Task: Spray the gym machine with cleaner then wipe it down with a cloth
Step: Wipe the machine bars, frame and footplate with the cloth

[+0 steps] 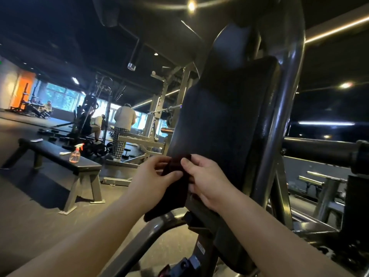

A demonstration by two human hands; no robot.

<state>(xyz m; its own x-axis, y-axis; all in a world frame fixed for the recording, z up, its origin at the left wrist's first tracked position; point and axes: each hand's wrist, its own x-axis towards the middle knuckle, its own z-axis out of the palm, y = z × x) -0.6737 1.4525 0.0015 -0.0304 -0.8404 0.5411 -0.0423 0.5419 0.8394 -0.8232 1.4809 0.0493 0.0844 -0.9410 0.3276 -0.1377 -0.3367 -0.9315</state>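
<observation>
**Dark, limp fabric cloth** (174,193), held at its upper end by both hands in front of the lower left edge of the gym machine's upright black padded back pad (223,120). Whether cloth and pad touch cannot be told.

**Left hand** (152,176): thumb and curled fingers pinch the cloth's top from the left.

**Right hand** (207,181): thumb lies on the cloth's top edge and the fingers curl behind it, pinching from the right.

The cloth's free end hangs below the hands, above the grey steel frame tube (135,244) that runs under the pad. A dark curved steel upright (279,116) stands just right of the pad.

Well left of the pad, a clear plastic spray bottle (75,153) of pinkish liquid with an orange-tipped trigger stands upright on a low black-topped table (58,151) with grey metal legs.

Beyond the pad's left edge, far back, stands a person (124,120) in a pale top and checked trousers, back turned.
</observation>
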